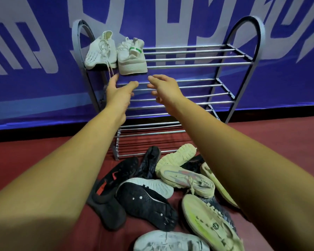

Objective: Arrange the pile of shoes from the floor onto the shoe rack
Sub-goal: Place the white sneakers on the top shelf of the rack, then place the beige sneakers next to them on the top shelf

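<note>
Atop the shoe rack [243, 58], white shoes [130, 60] lying front to back, left hand [119, 93] and right hand [163, 89] spread, empty

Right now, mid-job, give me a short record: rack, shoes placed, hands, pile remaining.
shoe rack: metal bar tiers, against blue banner
placed: two white sneakers, top tier, left end, side by side
left hand: open, empty, just below the sneakers
right hand: open, empty, beside the left hand
pile: black, cream and white shoes jumbled on red floor before the rack
</note>
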The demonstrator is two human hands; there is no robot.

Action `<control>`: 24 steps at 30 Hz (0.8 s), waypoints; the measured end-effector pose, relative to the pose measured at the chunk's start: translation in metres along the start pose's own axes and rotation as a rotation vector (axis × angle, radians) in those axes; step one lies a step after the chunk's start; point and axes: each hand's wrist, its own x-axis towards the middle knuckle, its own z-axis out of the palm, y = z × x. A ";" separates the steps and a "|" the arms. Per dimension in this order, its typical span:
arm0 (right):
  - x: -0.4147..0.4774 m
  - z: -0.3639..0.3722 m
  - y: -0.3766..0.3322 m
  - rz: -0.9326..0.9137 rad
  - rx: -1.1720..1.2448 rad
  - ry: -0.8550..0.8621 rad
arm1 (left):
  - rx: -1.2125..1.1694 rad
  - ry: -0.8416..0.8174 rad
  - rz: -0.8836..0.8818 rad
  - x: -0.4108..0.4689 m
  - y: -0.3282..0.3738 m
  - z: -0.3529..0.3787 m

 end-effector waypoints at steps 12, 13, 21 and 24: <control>-0.022 -0.083 0.059 0.067 -0.566 -0.027 | 0.449 -0.306 -0.056 -0.028 -0.066 0.025; -0.019 -0.088 0.068 0.068 -0.626 -0.046 | 0.505 -0.351 -0.048 -0.026 -0.074 0.029; -0.015 -0.132 0.164 0.218 -0.890 -0.175 | 0.907 -0.656 -0.045 -0.028 -0.170 0.065; -0.018 -0.149 0.196 0.311 -0.985 -0.258 | 1.051 -0.796 -0.075 -0.035 -0.200 0.076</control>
